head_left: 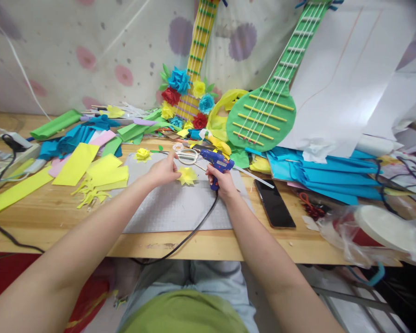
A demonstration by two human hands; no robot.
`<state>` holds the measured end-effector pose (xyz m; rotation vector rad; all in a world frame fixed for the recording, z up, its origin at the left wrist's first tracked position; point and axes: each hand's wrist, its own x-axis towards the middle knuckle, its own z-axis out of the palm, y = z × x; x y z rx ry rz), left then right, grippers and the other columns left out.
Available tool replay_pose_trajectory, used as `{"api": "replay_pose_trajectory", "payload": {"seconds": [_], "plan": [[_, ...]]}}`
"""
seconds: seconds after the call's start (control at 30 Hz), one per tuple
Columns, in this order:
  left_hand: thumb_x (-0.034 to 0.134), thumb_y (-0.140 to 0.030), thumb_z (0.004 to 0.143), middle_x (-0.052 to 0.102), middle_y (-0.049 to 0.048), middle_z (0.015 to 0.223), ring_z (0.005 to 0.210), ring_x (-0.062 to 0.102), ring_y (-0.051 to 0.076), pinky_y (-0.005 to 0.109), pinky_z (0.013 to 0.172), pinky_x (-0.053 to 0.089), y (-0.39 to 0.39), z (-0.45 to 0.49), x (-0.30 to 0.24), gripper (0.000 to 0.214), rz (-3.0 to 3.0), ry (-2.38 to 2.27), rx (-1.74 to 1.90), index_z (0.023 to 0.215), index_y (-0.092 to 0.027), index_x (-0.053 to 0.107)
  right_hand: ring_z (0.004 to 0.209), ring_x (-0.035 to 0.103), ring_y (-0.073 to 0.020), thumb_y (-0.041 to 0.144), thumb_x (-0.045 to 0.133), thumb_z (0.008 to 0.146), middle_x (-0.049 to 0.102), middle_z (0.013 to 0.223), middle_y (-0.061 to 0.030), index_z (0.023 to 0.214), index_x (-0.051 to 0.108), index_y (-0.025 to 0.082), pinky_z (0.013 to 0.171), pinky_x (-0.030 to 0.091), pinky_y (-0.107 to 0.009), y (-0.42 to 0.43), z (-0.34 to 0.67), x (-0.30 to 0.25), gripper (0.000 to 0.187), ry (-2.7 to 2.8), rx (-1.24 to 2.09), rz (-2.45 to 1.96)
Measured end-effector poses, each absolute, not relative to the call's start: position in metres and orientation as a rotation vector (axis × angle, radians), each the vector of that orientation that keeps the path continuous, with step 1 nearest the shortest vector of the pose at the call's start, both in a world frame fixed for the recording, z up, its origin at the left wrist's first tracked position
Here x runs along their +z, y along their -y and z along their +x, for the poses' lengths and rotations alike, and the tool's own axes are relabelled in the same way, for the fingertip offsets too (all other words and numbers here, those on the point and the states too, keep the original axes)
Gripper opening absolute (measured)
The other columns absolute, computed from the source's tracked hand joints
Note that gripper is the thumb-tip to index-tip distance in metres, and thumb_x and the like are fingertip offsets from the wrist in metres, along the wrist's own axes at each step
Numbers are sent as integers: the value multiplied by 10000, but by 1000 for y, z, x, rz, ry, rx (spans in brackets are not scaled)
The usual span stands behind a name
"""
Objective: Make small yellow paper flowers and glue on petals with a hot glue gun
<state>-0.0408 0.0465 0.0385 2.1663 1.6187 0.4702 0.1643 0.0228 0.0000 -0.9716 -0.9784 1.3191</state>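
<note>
A blue hot glue gun [217,162] with a white glue stick out of its back is gripped by my right hand [224,182], fingers wrapped round the handle. Its nozzle points left. My left hand [163,171] is beside a yellow paper flower [187,175], thumb and forefinger apart; the thumb tip is at the petals, and I cannot tell whether it touches them. Scissors with pale handles [189,157] lie just behind the flower. A smaller yellow flower [143,154] rests at the left back of the grey cutting mat [180,212].
Yellow crepe paper strips [76,164] and blue paper [76,138] lie left. A green paper lute [263,115] and a yellow flowered one [189,106] lean behind. A phone [275,203] and a plastic-wrapped tub [384,226] are right. The gun's black cord [190,236] crosses the front edge.
</note>
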Motion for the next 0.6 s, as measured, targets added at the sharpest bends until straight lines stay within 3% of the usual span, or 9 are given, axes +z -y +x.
{"api": "replay_pose_trajectory", "payload": {"seconds": [0.33, 0.6], "plan": [[522, -270, 708, 618, -14, 791, 673, 558, 143, 243, 574, 347, -44, -39, 39, 417, 2279, -1631, 476, 1101, -235, 388, 387, 412, -39, 422, 698, 588, 558, 543, 41, 642, 569, 171, 356, 325, -178, -23, 165, -1, 287, 968, 1308, -973], [544, -236, 684, 621, -22, 745, 660, 566, 146, 243, 567, 350, -49, -38, 43, 463, 2300, -1595, 405, 1119, -228, 384, 382, 415, -37, 400, 711, 583, 563, 551, 35, 622, 571, 162, 350, 322, -178, -22, 164, 2, 279, 948, 1314, -942]]}}
